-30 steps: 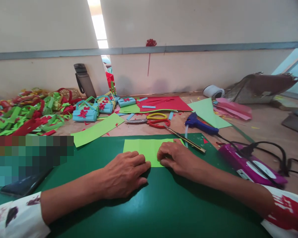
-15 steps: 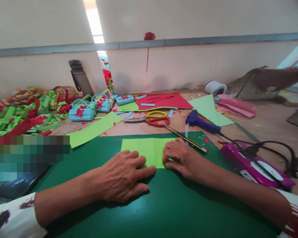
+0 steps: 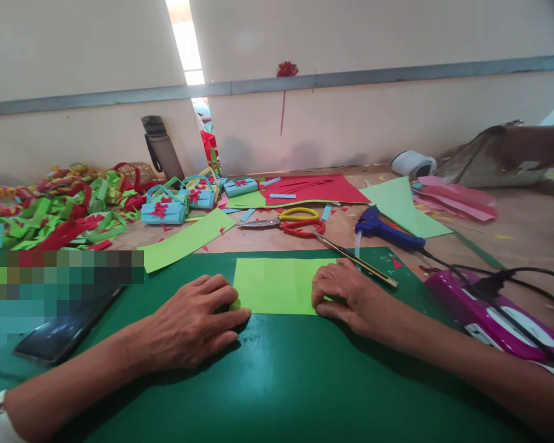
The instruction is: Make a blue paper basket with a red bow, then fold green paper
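A light green paper sheet (image 3: pixel 277 286) with faint upright creases lies flat on the green cutting mat (image 3: pixel 277 381). My left hand (image 3: pixel 196 320) rests at its lower left corner, index finger stretched along the edge and thumb apart from it; a bit of green shows beneath the fingers. At the right end, my right hand (image 3: pixel 344 292) has its fingers curled and closed on the sheet's edge, and the fingertips are partly hidden. Just beyond the right hand lies a cutter knife (image 3: pixel 360 261). Scissors (image 3: pixel 300 221) with yellow and red handles sit behind the sheet.
A blue glue gun (image 3: pixel 388 229) and a magenta power strip (image 3: pixel 493 314) with cables are at right. At left are a phone (image 3: pixel 69 326), a green strip (image 3: pixel 189 239), blue paper purses (image 3: pixel 163 212) and piled paper pieces (image 3: pixel 74 215). Red paper (image 3: pixel 323 187) lies behind.
My left hand has slid left across the green sheet to its left end, uncovering the middle. My right hand stays at the right edge. The whole view has shifted slightly.
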Tool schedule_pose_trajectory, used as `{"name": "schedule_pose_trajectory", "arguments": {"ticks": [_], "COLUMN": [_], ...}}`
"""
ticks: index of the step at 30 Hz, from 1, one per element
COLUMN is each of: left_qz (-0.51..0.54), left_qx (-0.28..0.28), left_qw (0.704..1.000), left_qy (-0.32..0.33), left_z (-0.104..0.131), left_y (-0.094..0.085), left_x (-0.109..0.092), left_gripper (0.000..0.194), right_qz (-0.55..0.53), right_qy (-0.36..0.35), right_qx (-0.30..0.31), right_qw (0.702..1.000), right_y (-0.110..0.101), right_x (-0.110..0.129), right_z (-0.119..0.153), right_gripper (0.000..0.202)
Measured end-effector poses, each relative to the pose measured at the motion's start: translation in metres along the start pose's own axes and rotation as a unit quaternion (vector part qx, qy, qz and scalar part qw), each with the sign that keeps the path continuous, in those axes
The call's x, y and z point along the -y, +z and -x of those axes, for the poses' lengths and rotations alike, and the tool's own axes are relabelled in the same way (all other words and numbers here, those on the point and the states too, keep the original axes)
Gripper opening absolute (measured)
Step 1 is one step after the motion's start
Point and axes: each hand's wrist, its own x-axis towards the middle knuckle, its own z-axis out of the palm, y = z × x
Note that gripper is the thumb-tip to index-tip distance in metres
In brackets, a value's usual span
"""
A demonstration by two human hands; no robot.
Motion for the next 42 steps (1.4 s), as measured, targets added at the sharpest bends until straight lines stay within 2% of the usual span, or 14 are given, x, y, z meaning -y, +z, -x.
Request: {"name": "schedule_pose_trajectory", "arguments": {"ticks": [12,16,18,20,22,24,26,29,34,42], "left_qz": [-0.030,-0.061,-0.070,-0.082,-0.077,-0.042,-0.010,-0.008,-0.111,-0.231], "left_qx": [-0.091,-0.220,-0.253,-0.211,-0.139,-0.078,-0.046,-0.035,-0.010,-0.083], "left_qw": [0.995,0.973,0.965,0.973,0.986,0.995,0.999,0.999,0.993,0.969], "left_qy": [0.009,0.009,0.028,0.047,0.059,0.041,0.022,0.033,0.050,0.022], "left_z": [0.034,0.027,0.012,-0.007,-0.027,-0.042,-0.050,-0.050,-0.046,-0.049], "left_y": [0.007,0.001,-0.001,0.000,0.004,0.009,0.014,0.014,0.004,0.011], "left_x": [0.013,0.004,-0.008,-0.021,-0.031,-0.037,-0.037,-0.035,-0.041,-0.044], "left_gripper": [0.022,0.014,0.015,0.016,0.018,0.030,0.035,0.021,0.016,0.021], "right_qz": [-0.004,0.002,0.005,0.010,0.024,0.051,0.084,0.131,0.180,0.198], "right_qy": [-0.005,0.007,0.012,0.008,0.000,-0.017,-0.046,-0.092,-0.116,-0.106], "right_qx": [-0.004,0.000,0.001,-0.002,-0.011,-0.024,-0.042,-0.073,-0.081,-0.061], "right_qw": [1.000,1.000,1.000,1.000,1.000,0.998,0.994,0.984,0.973,0.972], "right_y": [0.001,0.000,0.000,0.001,0.003,0.005,0.007,0.009,0.007,0.008], "right_x": [-0.001,0.002,0.003,0.003,0.003,0.004,0.005,0.007,0.009,0.008], "right_z": [-0.001,-0.001,-0.002,-0.002,-0.001,0.001,0.003,0.006,0.008,0.008], "right_gripper": [0.014,0.016,0.017,0.017,0.017,0.019,0.022,0.027,0.034,0.032]}}
